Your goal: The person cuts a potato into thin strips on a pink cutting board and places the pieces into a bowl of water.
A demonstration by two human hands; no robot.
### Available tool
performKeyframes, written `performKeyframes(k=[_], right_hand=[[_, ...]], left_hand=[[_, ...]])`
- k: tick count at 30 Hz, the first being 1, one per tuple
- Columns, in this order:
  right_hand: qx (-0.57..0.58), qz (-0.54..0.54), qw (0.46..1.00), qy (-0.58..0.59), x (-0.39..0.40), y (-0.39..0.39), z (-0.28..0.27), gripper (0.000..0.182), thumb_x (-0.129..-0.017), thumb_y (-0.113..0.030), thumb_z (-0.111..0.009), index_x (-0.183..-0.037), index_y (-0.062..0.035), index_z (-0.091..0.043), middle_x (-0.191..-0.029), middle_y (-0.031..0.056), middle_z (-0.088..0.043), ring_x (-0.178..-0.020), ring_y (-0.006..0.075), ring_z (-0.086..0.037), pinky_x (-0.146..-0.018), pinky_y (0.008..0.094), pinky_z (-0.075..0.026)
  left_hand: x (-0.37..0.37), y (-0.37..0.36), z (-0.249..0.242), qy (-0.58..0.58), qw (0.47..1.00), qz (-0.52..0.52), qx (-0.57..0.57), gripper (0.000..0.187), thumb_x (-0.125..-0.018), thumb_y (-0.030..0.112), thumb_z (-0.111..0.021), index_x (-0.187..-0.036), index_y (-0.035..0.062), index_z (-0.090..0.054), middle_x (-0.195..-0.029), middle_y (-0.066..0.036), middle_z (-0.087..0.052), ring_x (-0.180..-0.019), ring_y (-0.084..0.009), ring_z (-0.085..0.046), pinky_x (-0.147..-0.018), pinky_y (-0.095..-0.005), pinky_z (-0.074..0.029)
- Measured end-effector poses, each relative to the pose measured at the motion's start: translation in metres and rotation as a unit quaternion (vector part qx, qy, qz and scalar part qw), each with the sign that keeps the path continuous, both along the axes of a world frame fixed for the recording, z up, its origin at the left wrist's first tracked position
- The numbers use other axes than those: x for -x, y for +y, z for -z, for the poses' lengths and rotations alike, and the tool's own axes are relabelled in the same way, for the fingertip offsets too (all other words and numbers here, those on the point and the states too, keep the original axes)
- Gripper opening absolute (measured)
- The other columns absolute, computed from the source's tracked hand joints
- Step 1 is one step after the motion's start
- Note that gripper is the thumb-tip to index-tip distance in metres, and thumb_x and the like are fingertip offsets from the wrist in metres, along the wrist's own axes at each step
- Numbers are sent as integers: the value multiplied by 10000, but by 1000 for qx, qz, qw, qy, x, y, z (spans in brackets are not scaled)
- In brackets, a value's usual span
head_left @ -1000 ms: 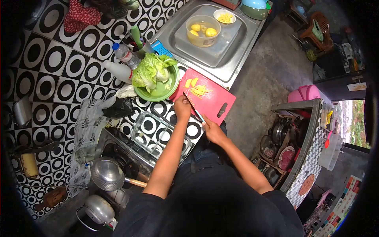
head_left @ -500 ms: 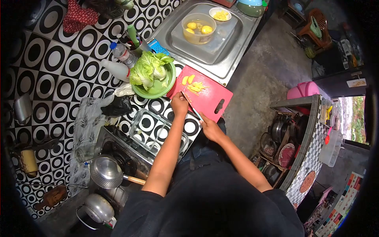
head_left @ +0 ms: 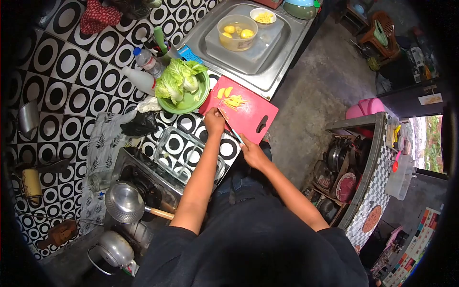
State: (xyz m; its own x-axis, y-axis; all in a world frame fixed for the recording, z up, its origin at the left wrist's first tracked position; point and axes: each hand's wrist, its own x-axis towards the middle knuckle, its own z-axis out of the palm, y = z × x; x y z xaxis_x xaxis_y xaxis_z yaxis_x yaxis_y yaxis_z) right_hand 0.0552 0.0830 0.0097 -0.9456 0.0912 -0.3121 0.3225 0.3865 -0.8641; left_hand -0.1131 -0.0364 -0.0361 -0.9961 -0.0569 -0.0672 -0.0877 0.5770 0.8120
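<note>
My right hand [head_left: 254,154] is closed round the pale blue handle of a knife [head_left: 239,137], whose blade slants up across the lower edge of a pink cutting board [head_left: 260,107]. By the blade's far end, at the board's lower left edge, my left hand [head_left: 213,121] has its fingers bunched together; what they pinch is hidden. Thin yellow strips [head_left: 234,101], perhaps potato, lie on the board just beyond the blade. Above them rest a few yellow slices [head_left: 224,92]. A green bowl [head_left: 184,107] holding a leafy cabbage [head_left: 179,83] stands left of the board.
Behind the board, a tub of water [head_left: 237,43] with yellow peeled pieces and a small white bowl [head_left: 263,16] sit over the steel sink [head_left: 282,52]. A glass dish [head_left: 165,143] lies near my left forearm. A saucepan [head_left: 125,203] and a kettle [head_left: 114,249] are lower left.
The whole view has shifted slightly, with things sitting a little higher and further left. Both hands keep nearly the same places at the board and knife.
</note>
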Motion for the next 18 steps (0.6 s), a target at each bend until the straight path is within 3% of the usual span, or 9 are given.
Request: performKeyframes(k=[3,5,14,18], right_hand=[[4,2,999,-34,22,-6,-8,520,-1030,-204,-468,-1521,-70,-363,-1363,348,-508,-1291,445,-506,-1092,435,-401],[12,1,998,-68,34,-9,-21,503,-1037,-189,-465,-1509,-34,-384,-1435,301,-484,-1355,396,-475,-1128,386,-367],[-28,-9,998,-54,35,-7,-19,496,-1038,-211,-449,-1516,-112,-359,-1190,381,-580,-1131,505,-576,-970,499,-463],[-40,-8,999,-21,17,-5,-22,505,-1037,-210,-454,-1518,-85,-364,-1240,369,-573,-1185,478,-571,-1011,472,-451]], left_hand=[[-1,1,-6,-4,997,-3,-71,100,-811,97,-678,-831,2,-701,-731,-178,-691,-679,-301,-683,-656,-384,-510],[3,-2,6,-11,999,3,-53,110,-811,115,-701,-842,10,-710,-741,-164,-702,-674,-282,-685,-654,-376,-511],[5,-3,7,-22,1000,0,-20,137,-819,115,-687,-915,32,-737,-828,-175,-729,-764,-306,-710,-713,-393,-529],[9,-2,8,-31,999,-15,30,163,-829,98,-652,-953,38,-741,-884,-194,-732,-834,-347,-712,-772,-427,-535]])
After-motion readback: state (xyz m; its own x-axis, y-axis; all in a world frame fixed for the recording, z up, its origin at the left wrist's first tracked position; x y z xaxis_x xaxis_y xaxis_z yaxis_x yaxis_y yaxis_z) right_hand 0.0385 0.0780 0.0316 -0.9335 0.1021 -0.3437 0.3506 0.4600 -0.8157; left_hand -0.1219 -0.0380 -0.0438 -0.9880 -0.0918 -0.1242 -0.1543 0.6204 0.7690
